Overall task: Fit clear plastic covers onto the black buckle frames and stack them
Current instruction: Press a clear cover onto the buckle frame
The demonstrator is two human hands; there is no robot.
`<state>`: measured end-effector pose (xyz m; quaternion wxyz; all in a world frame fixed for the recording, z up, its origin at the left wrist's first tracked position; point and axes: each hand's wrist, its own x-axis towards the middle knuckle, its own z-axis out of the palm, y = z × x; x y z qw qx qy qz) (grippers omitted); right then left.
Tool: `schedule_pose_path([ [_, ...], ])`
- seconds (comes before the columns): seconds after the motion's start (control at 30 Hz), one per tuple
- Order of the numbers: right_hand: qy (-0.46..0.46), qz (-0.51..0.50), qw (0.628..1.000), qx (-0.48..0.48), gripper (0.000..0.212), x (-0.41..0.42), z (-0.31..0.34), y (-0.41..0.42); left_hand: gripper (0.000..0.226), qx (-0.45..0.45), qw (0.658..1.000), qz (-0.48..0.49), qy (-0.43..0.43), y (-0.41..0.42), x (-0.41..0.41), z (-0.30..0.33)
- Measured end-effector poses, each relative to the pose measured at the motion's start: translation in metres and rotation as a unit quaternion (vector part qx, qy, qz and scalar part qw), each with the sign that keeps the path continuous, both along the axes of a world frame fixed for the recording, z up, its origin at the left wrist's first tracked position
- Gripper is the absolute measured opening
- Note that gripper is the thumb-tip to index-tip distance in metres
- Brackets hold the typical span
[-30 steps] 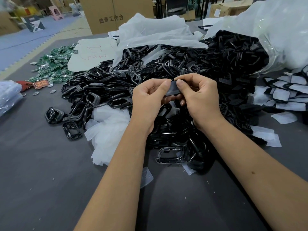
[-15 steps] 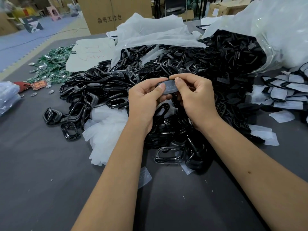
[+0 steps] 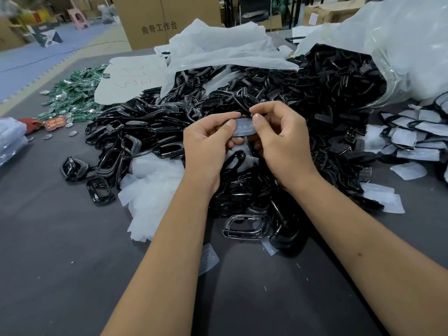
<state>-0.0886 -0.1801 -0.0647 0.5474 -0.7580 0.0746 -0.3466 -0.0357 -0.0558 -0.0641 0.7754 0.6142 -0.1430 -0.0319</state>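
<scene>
My left hand [image 3: 208, 144] and my right hand [image 3: 281, 141] meet above a big heap of black buckle frames [image 3: 150, 132]. Between thumbs and forefingers they pinch a clear plastic cover [image 3: 243, 128] that lies against a black frame, most of which my fingers hide. Loose clear covers [image 3: 155, 197] lie in a pile left of my left forearm. One frame with a cover on it [image 3: 243, 226] sits at the near edge of the heap. Covered frames [image 3: 417, 134] lie in rows at the right.
A clear bag [image 3: 400, 44] spilling black frames lies at the back right, with white sheets [image 3: 223, 49] beside it. Green foil packets [image 3: 72, 95] lie at the left and a cardboard box [image 3: 164, 20] stands behind. A single clear cover [image 3: 208, 260] lies on the grey table [image 3: 60, 263].
Both hands have stayed together over the heap, lifting slightly. The fingers have shifted on the cover, and more of its clear face shows between the thumbs now.
</scene>
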Motion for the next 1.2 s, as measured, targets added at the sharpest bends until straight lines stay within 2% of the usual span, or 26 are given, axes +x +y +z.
schedule_pose_path([
  [0.1,-0.004,0.003,1.000,-0.008,0.019,-0.001,-0.001,0.000,0.017,-0.016,1.000,0.016,0.012,0.000,0.000,0.001],
  [0.23,-0.041,-0.005,0.988,-0.149,0.035,-0.006,0.002,0.003,0.017,-0.044,0.998,0.013,0.040,0.001,0.001,0.002],
  [0.3,-0.052,-0.007,0.980,-0.192,0.036,-0.007,0.003,0.005,0.017,-0.065,0.996,0.000,0.060,0.003,0.001,0.004],
  [0.57,-0.080,0.011,0.979,-0.187,0.026,-0.009,0.001,0.006,0.025,-0.143,0.978,-0.078,0.131,0.010,0.002,0.010],
  [0.7,-0.062,0.002,0.988,-0.141,0.016,-0.006,-0.002,0.004,0.037,-0.170,0.972,-0.082,0.142,0.010,0.002,0.013],
  [0.83,-0.019,0.080,0.997,0.011,0.011,-0.002,-0.003,-0.001,0.010,-0.141,0.983,-0.066,0.098,0.006,-0.001,0.010],
  [0.93,-0.003,0.157,0.981,0.117,0.012,-0.003,-0.002,-0.001,0.006,-0.109,0.989,-0.038,0.091,0.006,0.000,0.009],
  [1.03,0.000,0.193,0.956,0.220,0.013,-0.002,0.000,-0.001,0.009,-0.125,0.985,-0.028,0.115,0.008,0.002,0.010],
  [1.2,0.008,0.204,0.949,0.241,0.014,-0.003,0.002,-0.002,0.008,-0.126,0.984,-0.033,0.120,0.007,0.002,0.010],
])
